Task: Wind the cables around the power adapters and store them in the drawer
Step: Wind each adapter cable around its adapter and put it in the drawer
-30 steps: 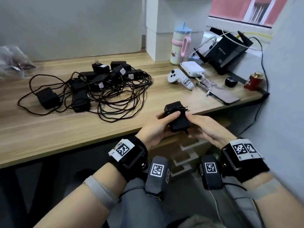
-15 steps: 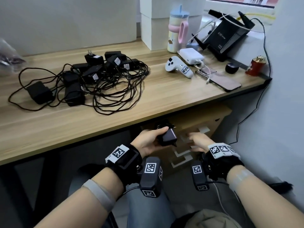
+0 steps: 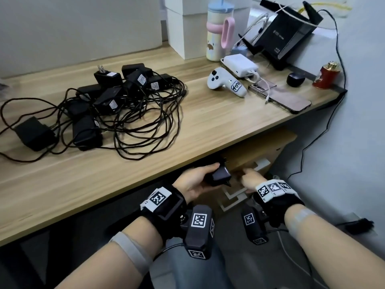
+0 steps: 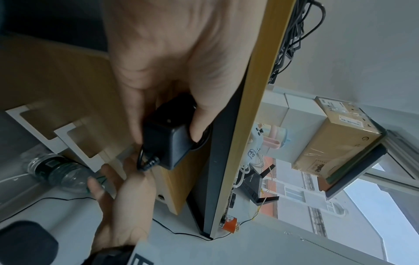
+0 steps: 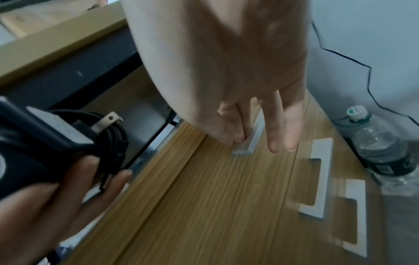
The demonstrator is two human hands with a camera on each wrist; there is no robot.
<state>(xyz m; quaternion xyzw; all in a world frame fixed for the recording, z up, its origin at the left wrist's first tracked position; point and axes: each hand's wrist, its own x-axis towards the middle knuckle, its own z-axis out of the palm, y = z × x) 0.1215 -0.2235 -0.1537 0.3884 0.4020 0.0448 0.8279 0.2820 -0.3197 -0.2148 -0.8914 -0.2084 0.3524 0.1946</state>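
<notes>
One wound power adapter [image 3: 218, 175] in the left hand [image 3: 194, 180], prongs aimed away toward the desk underside. Right hand [image 3: 251, 177] pinches the top drawer handle [image 5: 249, 141] (three handles total).

Three drawer handles [image 5: 322, 177]; two hands [image 3: 195, 180].

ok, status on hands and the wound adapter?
Left hand grips wound adapter below desk edge. Right hand fingers on top drawer handle, curl unclear. Drawer barely open. Tangled adapters wait on desk.

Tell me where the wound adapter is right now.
In the head view the adapter sits in the left hand, below the desk edge, just left of the right hand at the drawer handle.
</notes>
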